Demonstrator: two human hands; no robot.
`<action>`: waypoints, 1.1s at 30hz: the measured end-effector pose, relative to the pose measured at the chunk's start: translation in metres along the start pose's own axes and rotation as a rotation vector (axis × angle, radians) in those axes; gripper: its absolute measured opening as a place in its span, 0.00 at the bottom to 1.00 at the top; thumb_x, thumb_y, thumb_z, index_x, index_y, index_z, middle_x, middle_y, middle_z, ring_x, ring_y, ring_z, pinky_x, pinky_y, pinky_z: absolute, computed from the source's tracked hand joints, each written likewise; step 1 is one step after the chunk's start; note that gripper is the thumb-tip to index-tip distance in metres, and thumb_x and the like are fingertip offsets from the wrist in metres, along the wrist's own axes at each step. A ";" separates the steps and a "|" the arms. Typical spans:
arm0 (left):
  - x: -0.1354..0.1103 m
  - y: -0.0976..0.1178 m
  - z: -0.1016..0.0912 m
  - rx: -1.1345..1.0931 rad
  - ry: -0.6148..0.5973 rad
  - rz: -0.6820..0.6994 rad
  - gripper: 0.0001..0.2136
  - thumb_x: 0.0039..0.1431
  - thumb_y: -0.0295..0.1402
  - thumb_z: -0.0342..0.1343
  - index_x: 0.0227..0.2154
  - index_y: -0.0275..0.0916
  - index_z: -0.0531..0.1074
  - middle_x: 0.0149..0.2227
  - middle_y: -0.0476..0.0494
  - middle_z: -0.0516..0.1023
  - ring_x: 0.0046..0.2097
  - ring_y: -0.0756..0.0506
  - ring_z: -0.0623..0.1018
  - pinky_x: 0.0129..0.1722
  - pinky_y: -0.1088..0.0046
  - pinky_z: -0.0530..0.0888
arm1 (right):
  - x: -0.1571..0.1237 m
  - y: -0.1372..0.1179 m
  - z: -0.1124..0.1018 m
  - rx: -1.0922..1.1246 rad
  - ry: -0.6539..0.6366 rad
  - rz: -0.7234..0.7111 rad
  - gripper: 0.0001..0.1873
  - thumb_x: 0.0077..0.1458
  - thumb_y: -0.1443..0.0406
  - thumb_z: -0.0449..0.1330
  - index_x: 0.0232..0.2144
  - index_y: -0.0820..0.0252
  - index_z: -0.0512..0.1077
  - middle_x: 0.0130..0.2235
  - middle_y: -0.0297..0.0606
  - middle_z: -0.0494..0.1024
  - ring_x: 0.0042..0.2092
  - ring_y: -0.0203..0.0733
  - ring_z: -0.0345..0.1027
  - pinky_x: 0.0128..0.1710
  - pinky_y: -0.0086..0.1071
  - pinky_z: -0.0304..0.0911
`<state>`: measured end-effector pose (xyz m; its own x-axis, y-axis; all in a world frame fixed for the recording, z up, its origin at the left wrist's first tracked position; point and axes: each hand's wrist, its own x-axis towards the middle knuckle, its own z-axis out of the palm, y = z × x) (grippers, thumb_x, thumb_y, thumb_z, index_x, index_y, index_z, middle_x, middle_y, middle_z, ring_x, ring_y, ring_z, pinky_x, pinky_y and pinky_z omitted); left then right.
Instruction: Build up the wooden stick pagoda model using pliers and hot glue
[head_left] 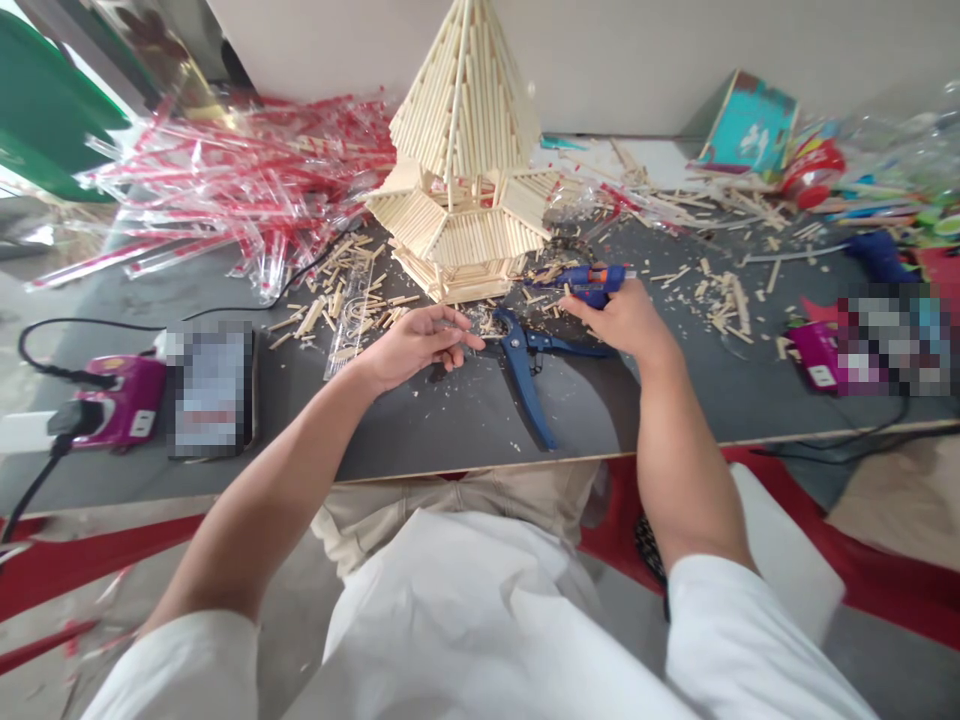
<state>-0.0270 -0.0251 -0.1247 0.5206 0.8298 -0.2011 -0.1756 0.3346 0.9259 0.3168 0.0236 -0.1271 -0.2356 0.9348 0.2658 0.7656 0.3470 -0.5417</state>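
My right hand (626, 315) grips a blue hot glue gun (596, 280), its nozzle pointing left at the lower edge of a model pagoda (469, 235) built from pale wooden sticks. My left hand (424, 345) hovers in front of the pagoda's base, its fingers loosely bent and apart; nothing shows in it. Between my hands lies a blue pipe cutter (525, 375), its handles spread on the dark table (420, 430). A clear plastic ruler (349, 320) lies left of the pagoda, among cut stick pieces (319, 305).
A heap of red and clear plastic wrappers (262, 190) covers the back left. At left are a phone (212, 390) and a purple power adapter (124, 400) with black cables. Stick scraps (731, 300), a red bottle (814, 172) and another purple box (821, 355) lie at right.
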 end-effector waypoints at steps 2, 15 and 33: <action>0.000 0.000 0.000 0.006 0.002 -0.003 0.20 0.56 0.39 0.74 0.43 0.32 0.75 0.45 0.29 0.85 0.31 0.50 0.81 0.31 0.75 0.77 | 0.000 0.001 -0.001 -0.005 -0.029 0.000 0.23 0.58 0.45 0.65 0.41 0.57 0.80 0.35 0.43 0.82 0.38 0.54 0.77 0.46 0.50 0.73; 0.000 0.001 0.002 0.009 0.000 0.000 0.18 0.57 0.38 0.73 0.43 0.32 0.75 0.45 0.30 0.85 0.31 0.50 0.81 0.31 0.75 0.76 | 0.001 0.008 0.005 -0.002 0.013 0.022 0.26 0.57 0.42 0.64 0.43 0.55 0.80 0.35 0.42 0.82 0.38 0.55 0.77 0.44 0.51 0.74; 0.001 -0.003 -0.002 0.016 -0.006 0.003 0.19 0.58 0.39 0.73 0.44 0.32 0.75 0.47 0.28 0.85 0.32 0.50 0.81 0.32 0.75 0.76 | 0.001 0.005 -0.001 0.034 -0.014 0.145 0.24 0.57 0.41 0.64 0.30 0.55 0.76 0.22 0.39 0.76 0.28 0.53 0.75 0.38 0.51 0.75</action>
<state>-0.0271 -0.0242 -0.1284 0.5250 0.8281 -0.1964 -0.1639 0.3249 0.9314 0.3209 0.0257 -0.1282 -0.1326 0.9761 0.1724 0.7714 0.2108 -0.6004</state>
